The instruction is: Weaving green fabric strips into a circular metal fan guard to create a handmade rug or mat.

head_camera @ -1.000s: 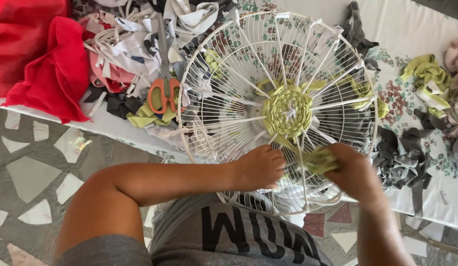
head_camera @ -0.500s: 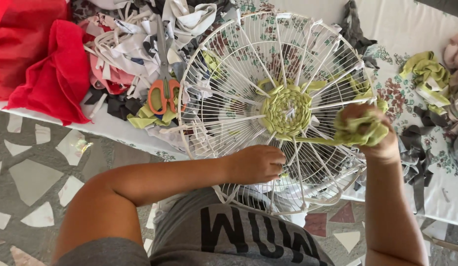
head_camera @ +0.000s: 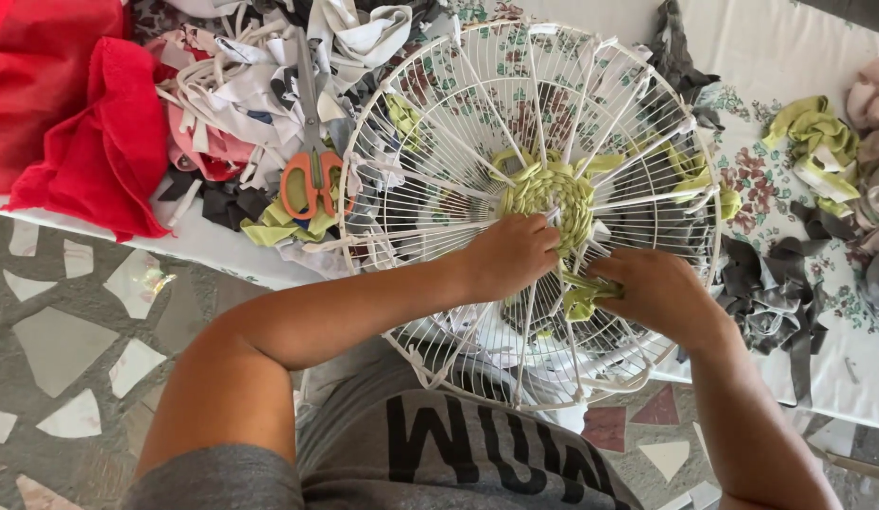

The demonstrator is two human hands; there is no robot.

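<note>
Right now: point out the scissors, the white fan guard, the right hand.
scissors (head_camera: 312, 184), head view, orange handles.
white fan guard (head_camera: 439, 123), head view, upper-left wires.
right hand (head_camera: 652, 293), head view, back of hand.

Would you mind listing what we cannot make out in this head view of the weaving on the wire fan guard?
- Fingertips of the left hand: curled under, hidden against the woven green centre.
- The right hand covers part of the green fabric strip; its full length is unclear.
- Lower rim of the fan guard: merges with white cloth behind it.
- The red cloth is cut off by the left edge.
- Scissors: blade tips buried in fabric scraps.
</note>
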